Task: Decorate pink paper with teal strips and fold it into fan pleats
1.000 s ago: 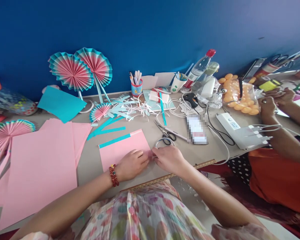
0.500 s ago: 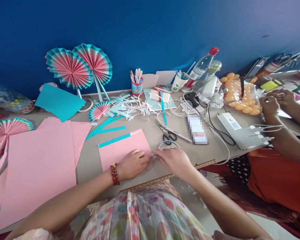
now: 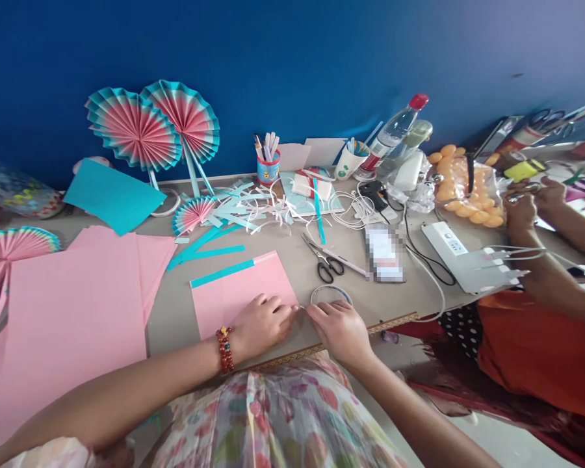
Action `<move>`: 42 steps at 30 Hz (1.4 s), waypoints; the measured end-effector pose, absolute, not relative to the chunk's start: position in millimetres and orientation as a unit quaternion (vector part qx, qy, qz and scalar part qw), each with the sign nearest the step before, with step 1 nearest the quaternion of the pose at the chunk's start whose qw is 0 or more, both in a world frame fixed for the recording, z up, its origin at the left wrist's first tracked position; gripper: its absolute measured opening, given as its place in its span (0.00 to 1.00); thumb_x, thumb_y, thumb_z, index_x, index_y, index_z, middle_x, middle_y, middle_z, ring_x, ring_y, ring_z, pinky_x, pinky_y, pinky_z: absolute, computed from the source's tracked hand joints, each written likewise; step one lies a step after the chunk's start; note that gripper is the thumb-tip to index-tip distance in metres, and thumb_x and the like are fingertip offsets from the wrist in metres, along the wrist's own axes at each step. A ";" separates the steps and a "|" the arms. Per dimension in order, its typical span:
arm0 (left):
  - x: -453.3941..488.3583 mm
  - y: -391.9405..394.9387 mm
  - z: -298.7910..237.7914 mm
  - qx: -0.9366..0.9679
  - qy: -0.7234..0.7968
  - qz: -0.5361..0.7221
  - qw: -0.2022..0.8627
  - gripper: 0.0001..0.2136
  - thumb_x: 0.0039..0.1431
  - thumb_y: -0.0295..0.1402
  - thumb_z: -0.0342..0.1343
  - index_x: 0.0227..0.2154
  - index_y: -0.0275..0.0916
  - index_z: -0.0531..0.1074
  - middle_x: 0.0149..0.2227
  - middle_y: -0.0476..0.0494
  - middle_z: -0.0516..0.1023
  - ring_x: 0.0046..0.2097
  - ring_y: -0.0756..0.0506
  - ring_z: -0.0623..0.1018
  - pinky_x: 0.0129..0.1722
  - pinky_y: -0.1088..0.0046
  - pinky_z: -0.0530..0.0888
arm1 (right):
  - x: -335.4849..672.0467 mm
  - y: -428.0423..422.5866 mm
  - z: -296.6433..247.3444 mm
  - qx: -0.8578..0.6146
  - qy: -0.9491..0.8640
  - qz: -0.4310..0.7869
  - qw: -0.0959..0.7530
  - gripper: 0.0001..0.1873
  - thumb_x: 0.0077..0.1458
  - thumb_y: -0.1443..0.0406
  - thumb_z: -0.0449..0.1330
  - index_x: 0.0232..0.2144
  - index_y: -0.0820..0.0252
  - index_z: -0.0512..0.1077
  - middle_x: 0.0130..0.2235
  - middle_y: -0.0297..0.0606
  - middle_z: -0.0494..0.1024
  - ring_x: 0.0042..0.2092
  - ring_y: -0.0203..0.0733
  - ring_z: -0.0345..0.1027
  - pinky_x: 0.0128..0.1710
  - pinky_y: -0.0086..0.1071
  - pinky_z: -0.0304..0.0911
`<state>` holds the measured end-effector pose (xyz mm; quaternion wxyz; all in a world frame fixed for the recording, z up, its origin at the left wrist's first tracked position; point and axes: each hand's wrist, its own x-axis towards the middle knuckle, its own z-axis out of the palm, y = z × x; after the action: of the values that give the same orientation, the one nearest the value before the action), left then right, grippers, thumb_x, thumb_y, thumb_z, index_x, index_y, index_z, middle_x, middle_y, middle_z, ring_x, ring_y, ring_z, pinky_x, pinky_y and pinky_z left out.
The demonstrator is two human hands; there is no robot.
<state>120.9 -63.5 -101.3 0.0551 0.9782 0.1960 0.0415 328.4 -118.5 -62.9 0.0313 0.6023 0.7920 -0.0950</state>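
Note:
A pink sheet of paper (image 3: 246,289) lies in front of me, with a blue strip (image 3: 223,273) along most of its far edge and a short pale piece at that edge's right end. My left hand (image 3: 263,323) rests over the sheet's near right corner, thumb and fingers closed on a tiny pale bit of tape (image 3: 301,307). Close beside it, my right hand (image 3: 338,328) is closed on a ring-shaped roll of tape (image 3: 332,288), which sticks out beyond the fingers. Just past the roll lie black-handled scissors (image 3: 329,268).
Large pink sheets (image 3: 73,312) and a blue sheet (image 3: 114,195) lie at left. Pleated paper fans (image 3: 136,133) lean on the wall. Paper scraps (image 3: 248,208), a phone (image 3: 385,253) and a power strip (image 3: 468,257) lie beyond. Another person's hands (image 3: 526,208) are at right.
My right hand and the tape roll have moved slightly toward me. My left hand stays near the sheet's corner, and the pink sheet lies as before.

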 end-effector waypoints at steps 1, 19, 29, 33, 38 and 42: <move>121.2 -64.7 -101.3 0.977 0.203 0.041 0.054 0.19 0.70 0.35 0.45 0.60 0.35 0.61 0.41 0.41 0.76 0.42 0.42 0.71 0.35 0.62 0.63 | 328.5 -121.8 -66.6 0.605 0.791 -0.088 0.018 0.13 0.66 0.66 0.50 0.34 0.58 0.74 0.29 0.37 0.77 0.32 0.38 0.68 0.39 0.33 0.54; 110.7 -54.6 -82.9 0.964 0.226 0.057 0.126 0.27 0.64 0.42 0.56 0.63 0.46 0.56 0.42 0.44 0.72 0.43 0.43 0.71 0.40 0.67 0.68 | 357.5 -105.1 -38.9 0.648 0.703 -0.049 -0.288 0.15 0.67 0.61 0.48 0.48 0.56 0.71 0.39 0.41 0.82 0.39 0.42 0.76 0.41 0.32 0.67; 65.4 -70.2 -80.3 0.938 0.270 0.174 0.132 0.09 0.65 0.29 0.51 0.45 0.40 0.71 0.49 0.40 0.74 0.52 0.42 0.70 0.51 0.61 0.71 | 378.1 24.3 -36.3 0.648 0.744 0.096 -0.132 0.21 0.69 0.63 0.44 0.57 0.63 0.68 0.45 0.46 0.80 0.44 0.45 0.71 0.50 0.35 0.59; 46.7 -73.5 -77.3 0.912 0.330 0.189 0.153 0.08 0.66 0.28 0.47 0.38 0.40 0.72 0.44 0.42 0.74 0.47 0.43 0.72 0.48 0.62 0.73 | 376.2 36.1 -67.4 0.620 0.778 0.052 -0.084 0.17 0.65 0.68 0.49 0.51 0.61 0.72 0.47 0.45 0.78 0.49 0.42 0.67 0.50 0.32 0.59; 34.6 -73.2 -71.6 0.894 0.361 0.204 0.171 0.11 0.68 0.28 0.43 0.35 0.39 0.70 0.38 0.44 0.74 0.42 0.45 0.72 0.43 0.65 0.72 | 382.4 37.8 -86.1 0.641 0.759 0.028 -0.112 0.17 0.67 0.65 0.46 0.46 0.62 0.73 0.45 0.44 0.77 0.43 0.41 0.70 0.42 0.31 0.61; 48.8 -71.9 -73.9 0.921 0.323 0.157 0.152 0.10 0.67 0.30 0.48 0.48 0.40 0.70 0.45 0.43 0.74 0.48 0.44 0.71 0.49 0.65 0.71 | 386.3 44.5 -91.0 0.642 0.754 -0.005 -0.134 0.14 0.65 0.65 0.48 0.44 0.62 0.73 0.44 0.43 0.78 0.42 0.42 0.70 0.41 0.30 0.60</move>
<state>48.8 -71.9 -73.9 0.1523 0.9206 0.3234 0.1572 386.3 44.5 -91.0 -0.1342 0.6424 0.7545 -0.0047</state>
